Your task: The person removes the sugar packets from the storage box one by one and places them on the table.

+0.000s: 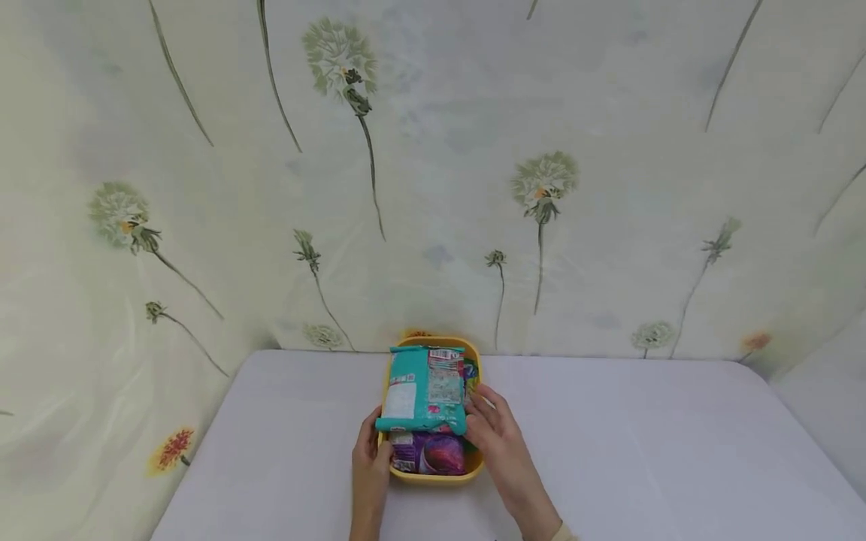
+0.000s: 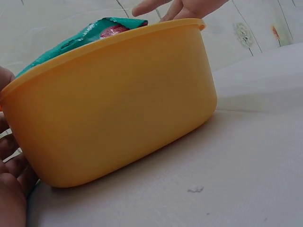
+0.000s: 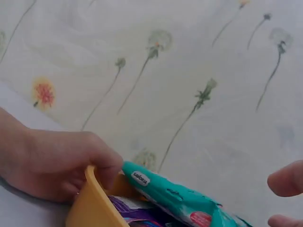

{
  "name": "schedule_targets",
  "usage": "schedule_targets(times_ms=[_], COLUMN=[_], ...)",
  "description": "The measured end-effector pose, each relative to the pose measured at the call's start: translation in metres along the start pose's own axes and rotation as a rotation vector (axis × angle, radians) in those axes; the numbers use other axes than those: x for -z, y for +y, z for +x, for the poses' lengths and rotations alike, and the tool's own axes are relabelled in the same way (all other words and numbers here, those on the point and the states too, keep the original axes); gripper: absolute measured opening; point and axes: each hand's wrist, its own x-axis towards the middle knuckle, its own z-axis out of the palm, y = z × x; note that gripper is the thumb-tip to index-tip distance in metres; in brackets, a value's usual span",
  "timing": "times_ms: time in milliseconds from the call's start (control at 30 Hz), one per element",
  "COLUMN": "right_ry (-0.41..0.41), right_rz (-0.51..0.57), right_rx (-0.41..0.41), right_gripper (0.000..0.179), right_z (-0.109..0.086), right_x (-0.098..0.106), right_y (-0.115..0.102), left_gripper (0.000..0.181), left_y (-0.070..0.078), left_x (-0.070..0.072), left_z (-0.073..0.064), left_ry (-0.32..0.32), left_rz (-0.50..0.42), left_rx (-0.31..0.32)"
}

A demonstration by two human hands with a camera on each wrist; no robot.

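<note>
A yellow plastic container [image 1: 436, 479] stands on the white table with snack packets inside. On top lies a teal packet [image 1: 411, 376], tilted and sticking up past the rim in the right wrist view. Below it, nearer the front, is a purple packet [image 1: 440, 454]. My left hand [image 1: 370, 457] grips the container's left wall, thumb over the rim [image 3: 91, 177] and fingers outside. Over the right side, my right hand [image 1: 499, 436] has its fingers extended by the teal packet's edge. Whether they touch it I cannot tell; the right wrist view shows only two fingertips [image 3: 288, 178].
More packets, one with blue and green print [image 1: 470, 372], show along the container's right side. Behind the table [image 1: 629, 443] hangs a pale backdrop [image 1: 433, 188] with printed dandelions, close to the container's far end.
</note>
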Motion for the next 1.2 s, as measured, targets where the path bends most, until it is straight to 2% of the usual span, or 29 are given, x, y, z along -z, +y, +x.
schedule_targets(times_ms=[100, 233, 367, 500, 667, 800, 867, 1000, 1100, 1200], right_ry=[-0.019, -0.104, -0.167, -0.179, -0.104, -0.026, -0.022, -0.118, -0.184, -0.185], right_rz=[0.087, 0.186, 0.085, 0.027, 0.081, 0.051, 0.03, -0.035, -0.063, -0.058], right_rx=[-0.027, -0.065, -0.053, 0.005, 0.068, 0.088, 0.082, 0.04, 0.039, 0.061], right_gripper=[0.058, 0.051, 0.055, 0.062, 0.066, 0.066, 0.064, 0.06, 0.061, 0.064], right_z=[-0.001, -0.002, -0.004, -0.004, -0.005, -0.003, -0.002, -0.004, -0.005, -0.004], right_x=[0.001, 0.0, -0.002, -0.008, -0.005, -0.001, 0.001, 0.001, -0.003, -0.008], right_y=[-0.001, 0.003, 0.01, 0.014, 0.014, 0.014, 0.014, 0.014, 0.015, 0.016], left_gripper=[0.06, 0.061, 0.062, 0.061, 0.061, 0.061, 0.061, 0.061, 0.061, 0.06], left_y=[0.001, 0.005, 0.008, 0.007, 0.008, 0.009, 0.009, 0.009, 0.008, 0.009], left_x=[-0.003, -0.001, 0.003, 0.005, -0.001, -0.003, -0.004, -0.002, -0.002, -0.004], left_z=[-0.002, -0.004, -0.008, -0.009, -0.008, -0.008, -0.007, -0.007, -0.007, -0.006], left_ry=[0.004, 0.014, 0.012, 0.018, -0.014, -0.021, -0.017, -0.013, -0.002, 0.0], left_rz=[0.014, 0.038, 0.058, 0.07, 0.08, 0.071, 0.066, 0.072, 0.075, 0.056], left_rx=[0.018, 0.056, 0.07, 0.075, 0.082, 0.099, 0.106, 0.099, 0.101, 0.108])
